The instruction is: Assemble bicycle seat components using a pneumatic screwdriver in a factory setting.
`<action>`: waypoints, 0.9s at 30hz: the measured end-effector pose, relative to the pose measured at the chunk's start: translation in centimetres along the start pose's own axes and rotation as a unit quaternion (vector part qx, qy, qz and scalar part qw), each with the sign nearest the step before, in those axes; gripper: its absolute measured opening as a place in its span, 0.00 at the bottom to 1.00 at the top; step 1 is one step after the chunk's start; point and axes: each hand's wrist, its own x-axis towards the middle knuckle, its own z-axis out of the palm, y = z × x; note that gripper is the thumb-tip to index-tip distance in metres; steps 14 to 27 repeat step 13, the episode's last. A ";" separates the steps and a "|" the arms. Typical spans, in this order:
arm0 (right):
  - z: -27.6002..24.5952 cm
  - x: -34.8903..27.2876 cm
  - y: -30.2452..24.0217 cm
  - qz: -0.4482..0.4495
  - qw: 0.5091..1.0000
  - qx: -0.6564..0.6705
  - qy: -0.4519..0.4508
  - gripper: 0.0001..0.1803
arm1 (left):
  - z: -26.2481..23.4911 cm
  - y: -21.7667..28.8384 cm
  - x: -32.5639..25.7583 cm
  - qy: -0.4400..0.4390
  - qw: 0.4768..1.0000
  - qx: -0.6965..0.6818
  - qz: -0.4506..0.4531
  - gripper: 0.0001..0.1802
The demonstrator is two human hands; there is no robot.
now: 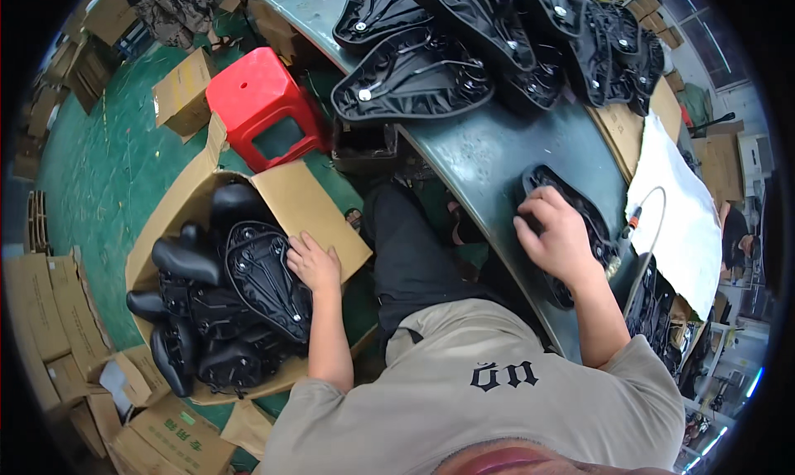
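Observation:
My left hand [315, 262] rests its spread fingers at the right edge of a black bicycle saddle [263, 272]. This saddle lies underside up on other saddles in an open cardboard box [319, 200]. On the grey-green table, my right hand [558, 235] is curled over another black saddle [553, 179], its thumb and forefinger close together at the left rim. The hand hides the middle of that saddle. Several more black saddles [418, 77] are piled at the table's far end, many showing metal rails and round fittings.
A red plastic stool [252, 102] stands beyond the box, beside a small closed carton [184, 90]. Right of the right hand are a thin cable tool with an orange part [634, 218] and a white sheet [675, 214]. Flattened cartons [62, 309] lie at far left.

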 end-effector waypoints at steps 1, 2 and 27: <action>0.5 1.1 0.3 -0.024 0.999 -0.037 0.001 0.08 | 0.6 0.3 0.8 -0.006 1.000 0.008 0.002 0.42; 0.7 2.2 0.1 0.000 0.999 -0.041 -0.016 0.08 | 1.5 -0.1 0.9 -0.035 0.999 0.033 0.008 0.41; 0.4 16.3 1.9 0.109 0.868 -0.182 -0.449 0.15 | 3.5 -4.0 3.2 -0.313 0.941 0.083 0.099 0.44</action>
